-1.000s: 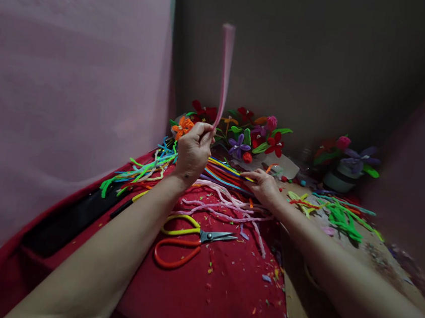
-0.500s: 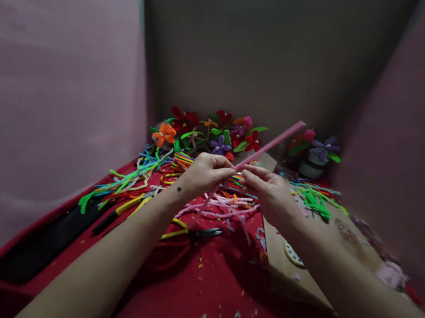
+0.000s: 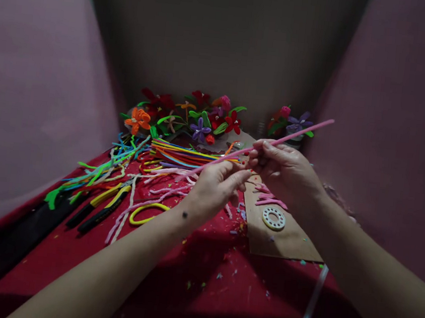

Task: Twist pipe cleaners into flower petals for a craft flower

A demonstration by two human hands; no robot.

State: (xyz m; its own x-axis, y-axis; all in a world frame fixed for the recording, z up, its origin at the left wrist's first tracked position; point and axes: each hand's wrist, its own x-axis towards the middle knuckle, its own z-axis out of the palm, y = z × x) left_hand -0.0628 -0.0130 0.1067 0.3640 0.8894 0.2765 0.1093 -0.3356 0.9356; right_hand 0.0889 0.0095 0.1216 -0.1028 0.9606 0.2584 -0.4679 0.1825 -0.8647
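Observation:
A long pink pipe cleaner slants through the air from upper right to lower left. My right hand is closed, pinching it between thumb and fingers near its middle. My left hand is curled against its lower stretch, just left of the right hand; its fingertips are partly hidden. Below the right hand, several short pink pieces lie on a brown cardboard sheet, beside a pale round disc with holes.
Yellow-and-black pliers and a yellow-handled tool lie on the red cloth. Loose coloured pipe cleaners and a striped bundle spread behind. Pipe-cleaner flowers stand at the back wall. A dark strip lies left.
My hands have moved apart a little, the right one up and rightward along the pink pipe cleaner, which now lies flatter. The view has shifted, showing the disc and pink pieces.

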